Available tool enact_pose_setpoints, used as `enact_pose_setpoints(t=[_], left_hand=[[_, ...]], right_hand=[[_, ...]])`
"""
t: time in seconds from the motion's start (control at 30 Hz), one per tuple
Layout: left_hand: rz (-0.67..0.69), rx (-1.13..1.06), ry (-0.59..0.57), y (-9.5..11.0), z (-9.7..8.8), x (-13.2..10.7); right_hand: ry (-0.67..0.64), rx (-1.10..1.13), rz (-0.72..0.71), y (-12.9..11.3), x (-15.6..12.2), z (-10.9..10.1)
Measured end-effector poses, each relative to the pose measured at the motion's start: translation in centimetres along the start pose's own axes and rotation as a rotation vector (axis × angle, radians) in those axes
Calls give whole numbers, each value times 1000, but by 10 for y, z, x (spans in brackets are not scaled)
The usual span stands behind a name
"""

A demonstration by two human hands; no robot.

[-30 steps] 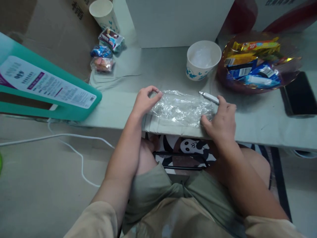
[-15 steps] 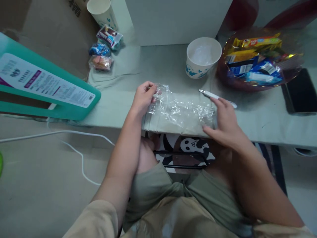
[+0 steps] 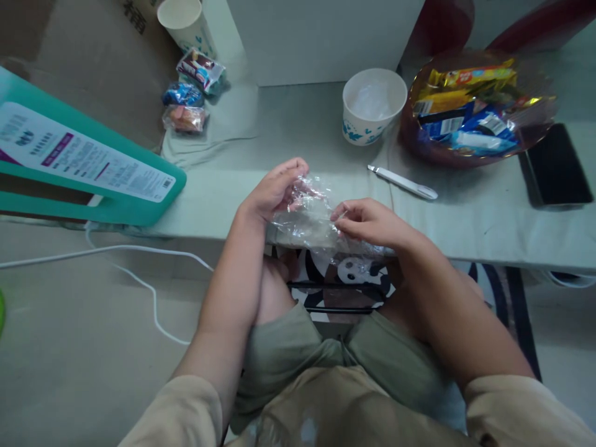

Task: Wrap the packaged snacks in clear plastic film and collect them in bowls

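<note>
A crumpled sheet of clear plastic wrap [image 3: 302, 226] lies at the table's front edge, part of it hanging over. My left hand [image 3: 279, 186] is closed on its left end, fingers curled into the film. Thumb and forefinger of my right hand [image 3: 365, 220] pinch the wrap near its middle. Beyond my right hand, a white craft knife [image 3: 404, 182] lies on the tablecloth, touched by neither hand. Behind the knife stands a paper cup [image 3: 372, 105] with blue leaf print and some clear plastic inside.
At right are a bowl of wrapped snacks [image 3: 410, 136] and a black phone [image 3: 556, 167]. A large green bottle [image 3: 116, 161] leans in from the left. Small snack packs [image 3: 186, 118] and another paper cup [image 3: 184, 28] stand at back left. A white cable [image 3: 153, 298] hangs below.
My right hand has left the spot beside the knife and moved left onto the wrap. The film is more bunched, its right part now drooping over the edge.
</note>
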State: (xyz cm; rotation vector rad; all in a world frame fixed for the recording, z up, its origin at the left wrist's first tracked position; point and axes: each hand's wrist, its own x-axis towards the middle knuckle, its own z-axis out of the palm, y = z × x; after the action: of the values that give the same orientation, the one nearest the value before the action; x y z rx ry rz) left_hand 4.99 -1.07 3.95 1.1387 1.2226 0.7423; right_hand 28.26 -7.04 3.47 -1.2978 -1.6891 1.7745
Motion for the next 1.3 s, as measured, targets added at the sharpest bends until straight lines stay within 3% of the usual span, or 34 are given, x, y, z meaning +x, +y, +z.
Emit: enact_pose_setpoints(t=[0.07,0.17,0.23,0.3,0.37,0.47,0.63,0.77,0.87,1.0,1.13,1.23,1.3], left_hand=[[9,-140,109,4,-3,3],[38,-450,176,8,4,6],[-7,-479,48,6,16,7],[-94,-348,-137,1,29,8],[-131,-180,-218,-5,39,10],[-27,0,-153,-11,43,12],[68,-69,-68,-9,35,12],[64,-126,-67,-7,30,11],[125,-101,-62,-11,28,13],[292,111,101,-19,27,18],[410,195,164,-19,28,16],[341,108,177,-14,31,10],[249,14,94,-12,32,7]], right_hand=[[10,118,26,0,2,-2],[232,287,-10,1,9,-5],[398,356,-32,1,16,-6],[489,365,-28,1,23,-7],[494,329,-17,2,27,-9],[458,261,-31,5,23,-14],[467,185,-103,15,10,-23],[594,6,-298,24,5,-27],[679,-48,-353,29,8,-29],[761,-68,-270,34,15,-29],[761,-56,-148,35,19,-25],[640,-59,-152,31,17,-19],[607,-37,-149,27,16,-17]])
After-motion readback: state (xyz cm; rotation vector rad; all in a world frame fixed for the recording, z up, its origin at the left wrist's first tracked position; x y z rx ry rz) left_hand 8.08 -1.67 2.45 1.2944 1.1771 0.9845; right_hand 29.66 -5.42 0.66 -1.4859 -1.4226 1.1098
